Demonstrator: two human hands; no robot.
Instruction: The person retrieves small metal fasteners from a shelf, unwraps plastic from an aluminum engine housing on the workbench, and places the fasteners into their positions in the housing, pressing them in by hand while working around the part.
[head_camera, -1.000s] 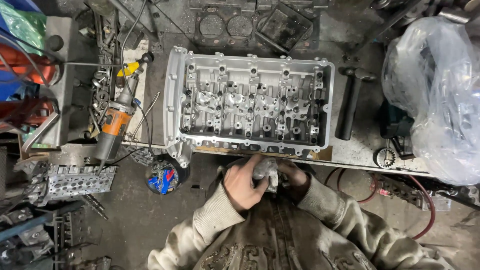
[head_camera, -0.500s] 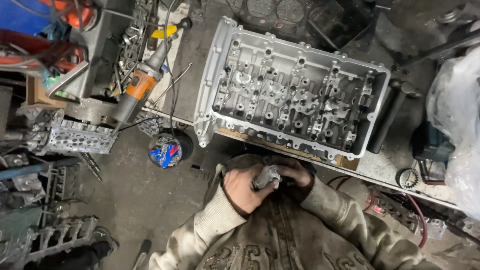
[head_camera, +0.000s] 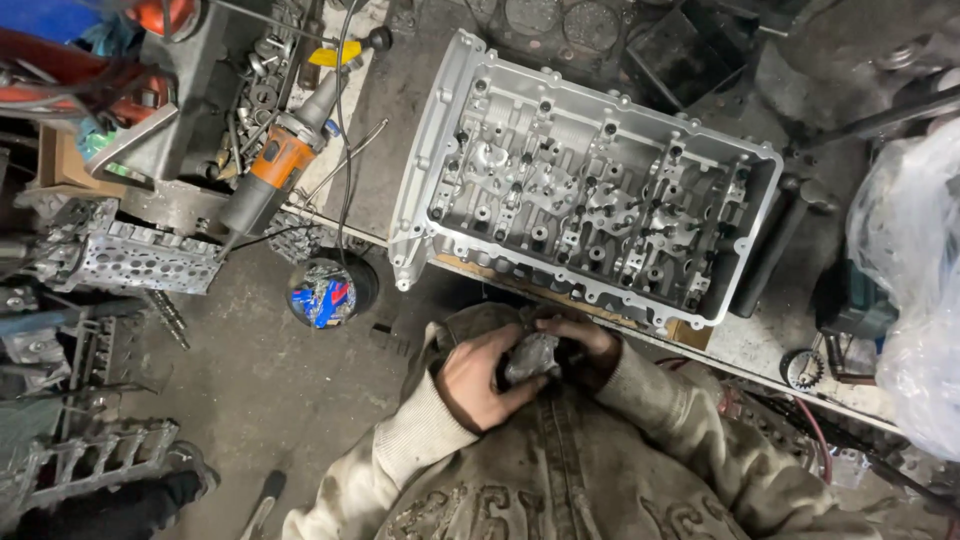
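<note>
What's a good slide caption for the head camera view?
Both hands, left hand and right hand, cup a small grey metal part below an aluminium cylinder head on a cluttered workbench.

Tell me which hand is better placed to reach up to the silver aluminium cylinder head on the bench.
Probably the right hand. It sits nearer the silver aluminium cylinder head, just below its near edge, with only its fingers on the small grey metal part. The left hand lies lower and wraps that part in a fuller grip.

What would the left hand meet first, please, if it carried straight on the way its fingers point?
The small grey metal part that the left hand already grips; just beyond it is the right hand.
</note>
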